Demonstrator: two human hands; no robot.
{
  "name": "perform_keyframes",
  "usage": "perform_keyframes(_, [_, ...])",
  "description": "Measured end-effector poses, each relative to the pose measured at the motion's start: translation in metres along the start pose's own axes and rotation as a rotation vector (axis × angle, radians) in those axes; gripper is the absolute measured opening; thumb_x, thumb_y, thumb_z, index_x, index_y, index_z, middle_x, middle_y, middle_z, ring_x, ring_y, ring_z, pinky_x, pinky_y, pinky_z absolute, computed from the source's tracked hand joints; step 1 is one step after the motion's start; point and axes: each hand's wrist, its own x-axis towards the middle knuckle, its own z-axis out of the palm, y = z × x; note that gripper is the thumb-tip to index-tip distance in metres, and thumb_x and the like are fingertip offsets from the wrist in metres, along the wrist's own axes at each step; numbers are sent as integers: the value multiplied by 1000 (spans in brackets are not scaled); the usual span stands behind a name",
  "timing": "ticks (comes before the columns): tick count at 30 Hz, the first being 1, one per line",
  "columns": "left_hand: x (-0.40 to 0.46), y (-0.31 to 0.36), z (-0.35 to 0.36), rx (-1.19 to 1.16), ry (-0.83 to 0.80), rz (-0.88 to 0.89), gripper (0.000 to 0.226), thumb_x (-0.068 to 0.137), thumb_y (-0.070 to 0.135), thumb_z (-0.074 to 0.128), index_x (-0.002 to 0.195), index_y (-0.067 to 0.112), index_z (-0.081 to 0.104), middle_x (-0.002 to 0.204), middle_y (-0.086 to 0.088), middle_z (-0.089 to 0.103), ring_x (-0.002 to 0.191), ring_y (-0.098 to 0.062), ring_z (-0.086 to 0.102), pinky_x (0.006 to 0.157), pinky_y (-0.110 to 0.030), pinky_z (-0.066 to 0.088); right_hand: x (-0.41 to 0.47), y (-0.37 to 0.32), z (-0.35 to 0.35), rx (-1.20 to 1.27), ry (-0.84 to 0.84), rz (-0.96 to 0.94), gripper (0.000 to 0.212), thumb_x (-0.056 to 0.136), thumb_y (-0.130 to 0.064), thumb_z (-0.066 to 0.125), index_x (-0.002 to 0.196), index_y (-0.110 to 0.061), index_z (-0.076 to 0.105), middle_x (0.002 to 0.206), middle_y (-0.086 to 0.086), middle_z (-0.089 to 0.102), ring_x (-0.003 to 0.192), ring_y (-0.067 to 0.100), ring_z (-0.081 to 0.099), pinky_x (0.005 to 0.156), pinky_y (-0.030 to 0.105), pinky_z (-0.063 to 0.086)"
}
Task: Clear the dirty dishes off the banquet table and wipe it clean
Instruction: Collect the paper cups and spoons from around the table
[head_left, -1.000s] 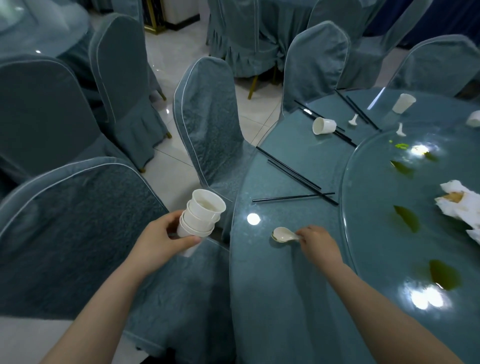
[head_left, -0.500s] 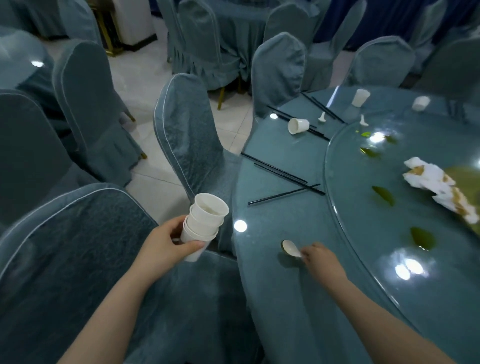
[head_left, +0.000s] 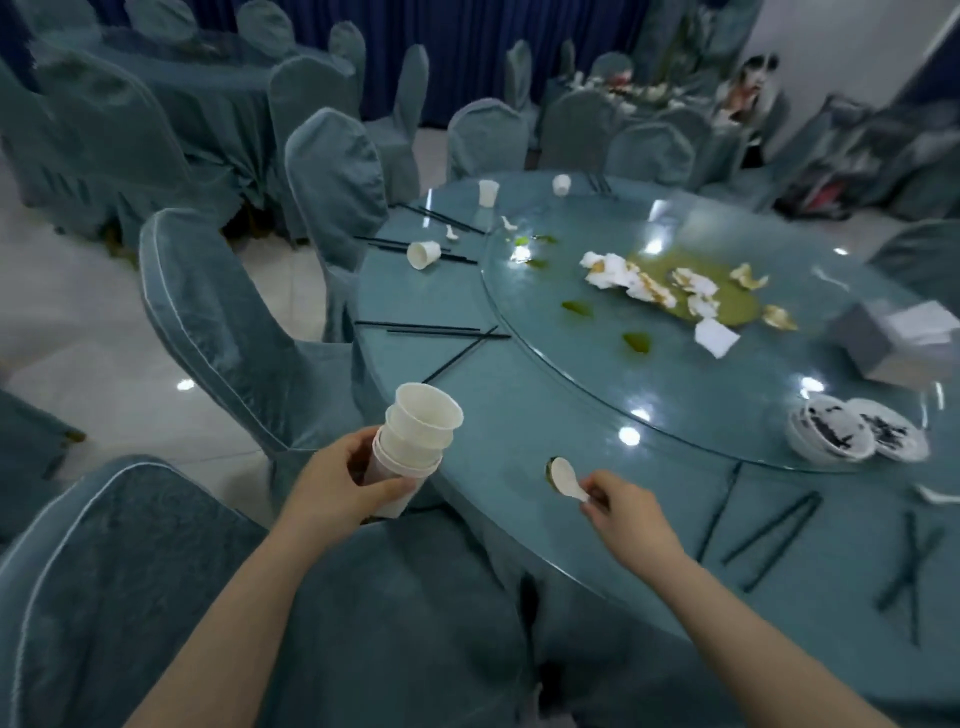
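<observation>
A white spoon (head_left: 566, 479) is pinched by its handle in the right hand (head_left: 626, 514), its bowl raised just above the near edge of the round banquet table (head_left: 519, 415). The left hand (head_left: 332, 491) wraps around a stack of white paper cups (head_left: 410, 441), held off the table's near-left edge, above a covered chair (head_left: 218, 322). Black chopsticks (head_left: 441, 332) lie scattered along the left rim, with a tipped paper cup (head_left: 423, 254) farther along that rim and two more upright cups (head_left: 488, 192) at the far edge. On the glass turntable (head_left: 675, 374) at the table's centre, crumpled napkins (head_left: 634, 280) sit in a greenish spill (head_left: 727, 296). Two soiled white bowls (head_left: 852, 428) rest at the turntable's right edge, a tissue box (head_left: 893, 343) just beyond them.
</observation>
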Motion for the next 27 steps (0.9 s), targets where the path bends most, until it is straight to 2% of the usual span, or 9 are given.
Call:
perform_keyframes(3, [-18,6,3,-17,-26,40,53,69,16,83,104,45,56,91,31,65,80,17,59,64,-7,43,-36,-3,-11,-15,42,-6,26,94,-14,51,114,-23,62,101,1,64,93,22,60,73,26,42])
perform_keyframes(7, [-47,12,15,-17,-74,112,52,69,8,82,97,44,56,81,38,65,78,19,59,56,-1,43,-82,0,-24,-24,91,3,26,96,-12,44,115,-21,59,102,3,59,86,19,53,70,27,36])
perform_keyframes(12, [-90,7,19,-52,-108,115,51,69,9,82,112,26,62,100,16,70,86,6,65,72,-14,49,-140,7,-28,9,106,37,15,95,-12,40,103,-15,53,91,2,54,77,20,51,65,32,39])
perform_keyframes(14, [-108,7,11,-35,-109,138,51,68,11,83,111,28,62,99,17,68,85,10,64,68,-9,47,-163,2,-27,-2,107,37,14,94,-10,40,101,-15,51,87,0,51,75,20,49,63,31,35])
perform_keyframes(16, [-125,7,-2,-23,-117,153,51,67,15,84,109,33,61,96,21,68,85,13,62,66,-6,47,-183,-8,-24,-8,95,22,11,94,-12,43,99,-16,51,86,-2,47,76,17,47,64,29,31])
perform_keyframes(19, [-145,9,-27,-49,-119,160,52,67,18,84,113,32,62,101,19,68,92,8,62,77,-16,48,-208,-30,-20,-15,102,14,16,95,-16,45,83,-25,45,82,-4,45,76,16,46,66,27,31])
perform_keyframes(20, [-148,10,-36,-57,-111,172,52,68,17,83,114,30,63,102,19,68,93,7,62,77,-16,47,-214,-38,-19,-30,108,18,18,96,-18,46,80,-26,43,81,-5,45,76,16,46,66,27,31])
perform_keyframes(24, [-158,8,-82,-50,-98,251,52,68,16,83,114,28,62,101,19,67,87,15,60,68,-4,44,-228,-79,-10,-116,151,38,20,98,-22,44,78,-21,44,78,-5,43,74,18,44,62,28,28])
perform_keyframes(27, [-160,-3,-126,-36,-126,287,54,69,16,83,118,25,62,105,14,68,91,8,62,72,-7,44,-237,-118,3,-126,212,74,20,99,-20,39,86,-14,53,83,2,53,76,24,50,63,32,33])
